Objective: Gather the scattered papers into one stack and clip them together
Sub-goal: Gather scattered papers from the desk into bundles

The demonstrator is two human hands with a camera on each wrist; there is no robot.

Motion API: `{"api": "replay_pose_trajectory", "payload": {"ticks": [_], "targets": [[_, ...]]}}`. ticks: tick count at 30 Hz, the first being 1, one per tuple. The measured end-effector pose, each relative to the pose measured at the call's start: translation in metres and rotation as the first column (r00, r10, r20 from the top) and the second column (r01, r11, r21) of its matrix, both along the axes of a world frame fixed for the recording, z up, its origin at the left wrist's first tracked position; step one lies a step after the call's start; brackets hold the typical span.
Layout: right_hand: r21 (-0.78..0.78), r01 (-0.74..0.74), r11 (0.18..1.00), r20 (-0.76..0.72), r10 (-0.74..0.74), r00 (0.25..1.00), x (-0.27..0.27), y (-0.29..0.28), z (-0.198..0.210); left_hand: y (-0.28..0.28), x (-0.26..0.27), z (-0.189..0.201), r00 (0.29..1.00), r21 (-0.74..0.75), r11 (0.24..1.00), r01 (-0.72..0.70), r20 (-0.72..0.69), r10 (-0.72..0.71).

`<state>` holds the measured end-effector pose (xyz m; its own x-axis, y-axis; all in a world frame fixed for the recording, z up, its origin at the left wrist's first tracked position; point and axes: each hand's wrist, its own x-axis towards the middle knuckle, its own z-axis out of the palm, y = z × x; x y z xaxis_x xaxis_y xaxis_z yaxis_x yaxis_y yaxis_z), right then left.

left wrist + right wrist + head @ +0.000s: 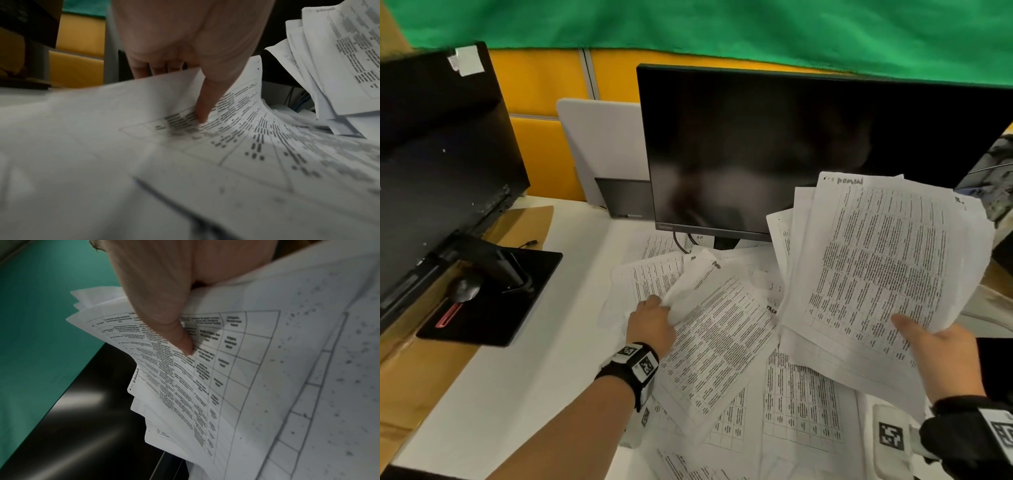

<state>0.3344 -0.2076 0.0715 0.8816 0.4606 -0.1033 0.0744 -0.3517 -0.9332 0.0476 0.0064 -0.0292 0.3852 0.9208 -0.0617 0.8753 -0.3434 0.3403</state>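
We see a white desk [524, 370] with a smooth, flat top, and behind it a green cloth [722, 31] hanging above yellow padded panels [534, 82]. Two dark monitors stand on the desk: a big one [791, 150] in the middle with a glossy black screen, and a second one [438, 164] on the left, whose flat square foot [510, 301] sits partly on a sheet of brown cardboard [421, 383]. In front of the middle monitor lie the scattered papers [801, 407], thin white sheets printed with tables of small black text, overlapping each other at many angles. Our right hand [941, 363] grips a loose stack of sheets [887, 260] lifted above the desk and tilted up toward the screen; the edges are fanned and not even, and the thumb [180, 339] presses on the top printed page with the fingers hidden behind the stack. Our left hand [652, 323] is low over the pile and pinches one sheet [719, 329] by its upper corner, so that corner bends up and wrinkles while the rest of the sheet lies on the other papers. In the left wrist view the thumb [205, 105] lies on the printed side and the fingers curl behind the edge. Both wrists carry black bands [633, 366] with square black and white markers.
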Motion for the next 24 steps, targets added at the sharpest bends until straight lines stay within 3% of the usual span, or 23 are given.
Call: {"api": "replay_pose_trajectory", "payload": {"ticks": [6,11,14,21,24], "targets": [[-0.018,0.025,1.0,0.045,-0.024,0.999,0.009,-0.008,0.01,0.004,-0.028,0.041,0.929,-0.089,0.987,0.131,0.36,-0.091],[-0.048,0.002,0.999,0.039,0.0,0.999,0.011,-0.014,0.014,0.0,-0.058,0.106,0.787,-0.182,0.977,0.107,0.617,0.029],[-0.063,-0.042,0.997,0.026,0.044,0.999,0.009,-0.013,0.016,0.006,-0.072,0.134,0.697,-0.266,0.962,0.059,0.701,0.151],[-0.061,-0.125,0.99,0.029,0.127,0.992,-0.005,-0.008,0.015,0.026,-0.076,0.123,0.804,-0.217,0.973,-0.079,0.564,0.191],[-0.048,-0.16,0.986,0.006,0.16,0.987,-0.011,-0.004,0.013,0.022,-0.067,0.119,0.833,-0.131,0.989,-0.072,0.537,0.132]]}}
